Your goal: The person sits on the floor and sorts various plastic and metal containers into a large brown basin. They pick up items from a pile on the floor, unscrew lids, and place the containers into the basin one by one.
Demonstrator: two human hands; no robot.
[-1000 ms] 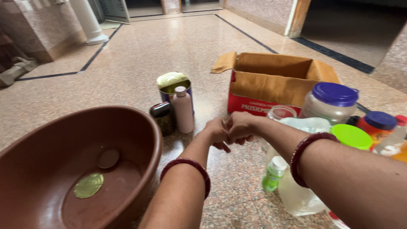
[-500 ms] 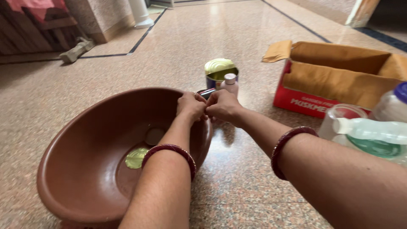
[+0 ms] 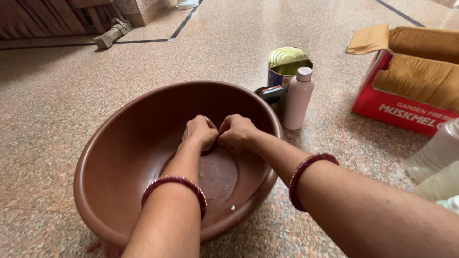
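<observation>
— The fingers (image 3: 205,128)?
— Both curled tight, left hand (image 3: 200,133) and right hand (image 3: 237,131) knuckle to knuckle; whether they grip anything, I cannot tell.
— Where?
— Inside the brown basin (image 3: 110,157), above its wet bottom.
— Behind it?
— A pink bottle (image 3: 298,98), an open tin (image 3: 287,64), then a red carton (image 3: 406,76).

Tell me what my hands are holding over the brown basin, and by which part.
It cannot be told: the left hand and right hand are curled together over the brown basin, hiding whatever may be pinched between them.
</observation>
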